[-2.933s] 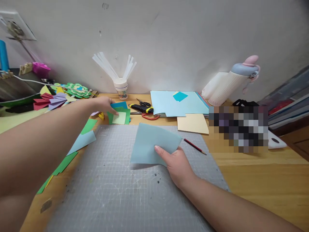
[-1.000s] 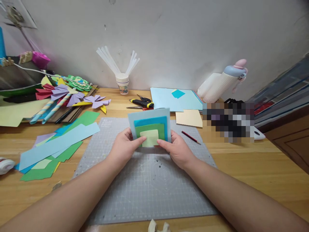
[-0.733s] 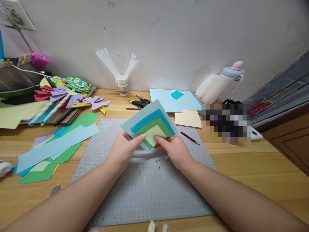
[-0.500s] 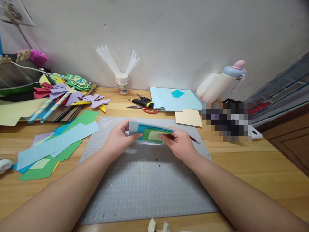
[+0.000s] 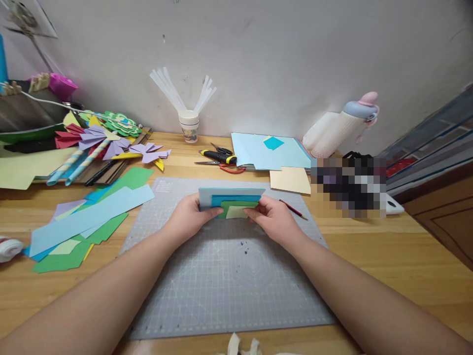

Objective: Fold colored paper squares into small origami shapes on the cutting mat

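"Paper stack (image 5: 206, 198) is being held up! Where is it held?"

"It is held between two hands, over the far part of the grey mat (image 5: 199, 281). It is tipped, so it is seen as wide and thin."

"How is it kept up?"

"One side is pinched by the fingers (image 5: 213, 213) of the left hand (image 5: 186, 212). The other side is pinched by the right hand (image 5: 277, 219), and the pale green sheet (image 5: 236, 212) is pressed by its thumb (image 5: 254, 215)."

"Which colours can be seen?"

"Light blue is seen at the back, and it is the biggest. Next, a blue sheet (image 5: 216, 199) is seen, then a green sheet (image 5: 227, 203). Pale green is shown in front."

"What can be found close by?"

"A pencil (image 5: 293, 209) is laid on the mat, just beside the right hand. Paper strips (image 5: 92, 217) are heaped on the wooden surface (image 5: 388, 276), left of the mat. Behind the mat, scissors (image 5: 232, 169) with red handles are laid near a yellow and black tool (image 5: 218, 157). White strips (image 5: 168, 91) are held in paper cups (image 5: 189, 129) near the wall (image 5: 258, 74)."
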Motion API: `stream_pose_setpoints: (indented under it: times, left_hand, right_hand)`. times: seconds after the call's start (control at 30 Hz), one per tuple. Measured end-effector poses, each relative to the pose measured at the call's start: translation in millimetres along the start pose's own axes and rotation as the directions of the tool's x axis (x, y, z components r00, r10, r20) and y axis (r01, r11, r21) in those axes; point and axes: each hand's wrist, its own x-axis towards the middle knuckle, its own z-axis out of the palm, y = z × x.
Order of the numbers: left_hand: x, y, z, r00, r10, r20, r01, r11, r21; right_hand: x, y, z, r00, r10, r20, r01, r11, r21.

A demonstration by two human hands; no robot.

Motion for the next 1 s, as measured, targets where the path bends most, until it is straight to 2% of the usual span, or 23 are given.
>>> stream_pose_setpoints:
  times: [0.3, 0.43, 0.57, 0.67, 0.73, 0.9, 1.0]
  left_hand:
    - [-1.7, 1.4, 1.5, 0.998, -0.056, 0.036, 0.054, 0.998, 0.032]
    - [-3.1, 5.5, 4.9, 0.998, -0.064, 0.015, 0.064, 0.998, 0.01]
    - [-1.5, 10.6, 4.6, 0.994, -0.051, -0.094, 0.046, 0.998, -0.051]
    - [-0.8, 16.0, 6.1, 0.963, -0.031, -0.268, -0.001, 0.993, -0.119]
    - [-2.3, 20.2, 11.0, 0.943, -0.034, -0.33, -0.024, 0.985, -0.168]
    - [-9.8, 29.3, 27.2, 0.975, -0.077, -0.211, 0.025, 0.971, -0.236]
    - [-10.9, 29.9, 20.6, 0.97, -0.112, -0.214, 0.074, 0.981, -0.179]
  right_hand:
    - [-0.3, 3.6, 3.1, 1.0, 0.026, 0.009, -0.026, 0.999, 0.029]
    - [0.1, 2.1, 4.2, 0.999, 0.031, 0.009, -0.032, 0.997, 0.073]
    - [0.9, -2.4, 2.3, 0.997, 0.067, -0.03, -0.062, 0.987, 0.148]
    - [1.3, -7.9, 3.5, 0.988, 0.121, -0.094, -0.093, 0.96, 0.264]
    - [0.0, -13.3, 8.2, 0.979, 0.162, -0.12, -0.11, 0.928, 0.355]
    - [-8.5, -27.7, 24.9, 0.976, 0.205, -0.079, -0.143, 0.866, 0.48]
    - [-9.4, -28.9, 22.0, 0.982, 0.183, -0.045, -0.14, 0.87, 0.472]
